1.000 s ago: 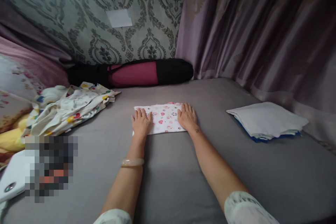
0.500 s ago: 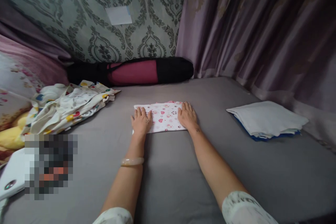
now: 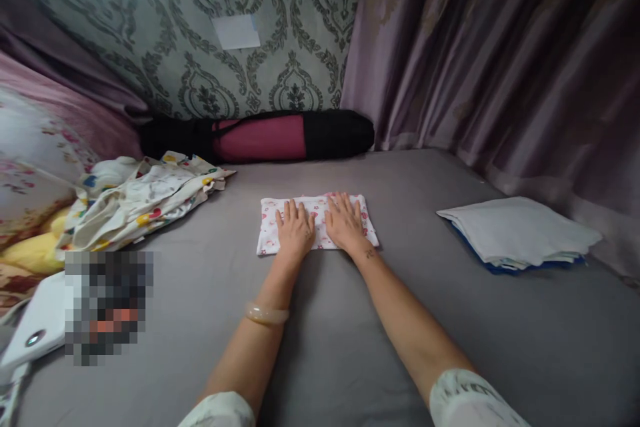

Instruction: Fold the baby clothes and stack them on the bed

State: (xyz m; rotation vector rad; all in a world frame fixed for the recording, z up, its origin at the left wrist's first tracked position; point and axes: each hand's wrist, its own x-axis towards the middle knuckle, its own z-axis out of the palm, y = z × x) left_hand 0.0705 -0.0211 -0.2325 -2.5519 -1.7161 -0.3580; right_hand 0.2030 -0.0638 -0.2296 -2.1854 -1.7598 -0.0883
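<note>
A folded white cloth with a pink and red print [image 3: 269,230] lies flat on the grey bed sheet [image 3: 320,320] in front of me. My left hand [image 3: 296,227] rests palm down on its left half, fingers spread. On the right half my right hand [image 3: 345,221] also lies flat, its fingers stretched out. Neither hand grips the cloth; both press on its top face, a small gap between the thumbs. The cloth's corners show on either side of my hands, and a bit of pink shows behind its far edge.
Folded white and blue cloths [image 3: 520,233] are stacked at the right. A crumpled patterned bag or garment [image 3: 155,200] lies at the left, near a yellow plush [image 3: 35,250] and a white power bank [image 3: 43,320]. A long black and maroon bag [image 3: 260,137] lies along the wall.
Both hands have moved inward over the cloth, the left one clearly to the right, the right one slightly left. More of the cloth's outer ends now shows. The view has shifted slightly.
</note>
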